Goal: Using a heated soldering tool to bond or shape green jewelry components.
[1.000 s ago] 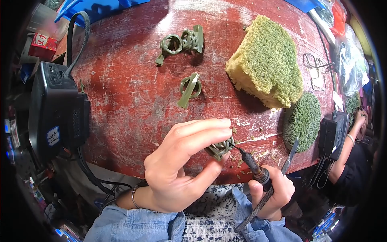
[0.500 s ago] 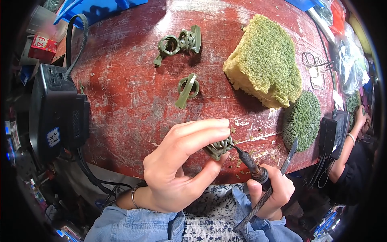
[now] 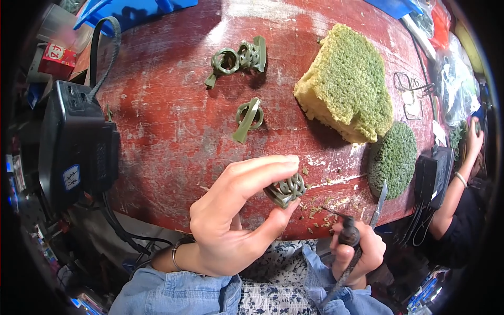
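Openwork ring looks shaped, finishing perhaps left

Left of the sponge block, a ring cluster and, lower, a strip-crossed ring seem unfinished, strips attached. Below-left of the block, the left hand pinches the openwork ring, fingers and thumb parted by it. Nearby crumbs suggest trimming done. Below the block, the right hand's curled fingers grip a pen tool, tip off the ring, and a metal blade.

I see on bench: sponge far right | pad nearer, to its right | ring left of sponge | linked rings beyond ring | carved piece near, in left grip
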Motion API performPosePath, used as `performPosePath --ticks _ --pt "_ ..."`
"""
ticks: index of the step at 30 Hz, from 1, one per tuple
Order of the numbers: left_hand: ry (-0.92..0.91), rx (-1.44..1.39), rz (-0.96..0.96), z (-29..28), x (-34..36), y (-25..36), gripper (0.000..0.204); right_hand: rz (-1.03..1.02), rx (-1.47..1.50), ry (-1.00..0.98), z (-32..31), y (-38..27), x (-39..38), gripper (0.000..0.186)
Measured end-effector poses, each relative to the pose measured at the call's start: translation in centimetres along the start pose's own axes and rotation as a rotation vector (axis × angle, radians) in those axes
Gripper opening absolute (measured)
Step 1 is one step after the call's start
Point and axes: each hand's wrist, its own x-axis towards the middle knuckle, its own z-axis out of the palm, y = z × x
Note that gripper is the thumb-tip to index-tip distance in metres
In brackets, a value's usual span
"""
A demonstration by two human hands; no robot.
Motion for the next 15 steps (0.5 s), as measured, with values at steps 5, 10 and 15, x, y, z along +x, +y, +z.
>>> performPosePath --ticks 5,10,15 --pt "0.090 -0.126 -0.089 0.6 0.1 0.7 0.047 0.134 0.200 0.031 -1.3 -1.4 0.0 0.070" --pt "0.012 -0.034 -0.036 0.0 -0.2 0.0 0.047 0.217 0.419 -0.092 -1.7 -1.7 -0.2 0.071" --pt "-0.035 -0.059 0.068 -0.5 0.0 -0.1 0.041 0.302 0.862 -0.225 -1.8 -1.6 -0.2 0.067"
